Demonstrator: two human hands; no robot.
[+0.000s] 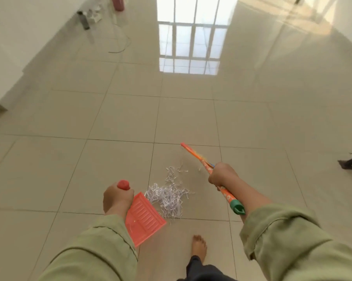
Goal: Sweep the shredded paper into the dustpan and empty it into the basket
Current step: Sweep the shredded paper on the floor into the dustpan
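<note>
A pile of white shredded paper point(169, 196) lies on the tiled floor in front of me. My left hand point(117, 199) grips the red handle of an orange dustpan point(143, 218), which hangs tilted just left of the pile. My right hand point(221, 176) is closed around an orange patterned broom handle point(197, 157) with a green cap point(238, 207). That handle slants up and away over the right side of the pile; its brush end is not visible. No basket is in view.
My bare foot point(199, 247) stands just behind the pile. A dark bottle point(84, 20), a red container point(117, 3) and a loose cable point(120, 43) lie far back left by the wall. A dark object point(351, 161) sits at the right edge.
</note>
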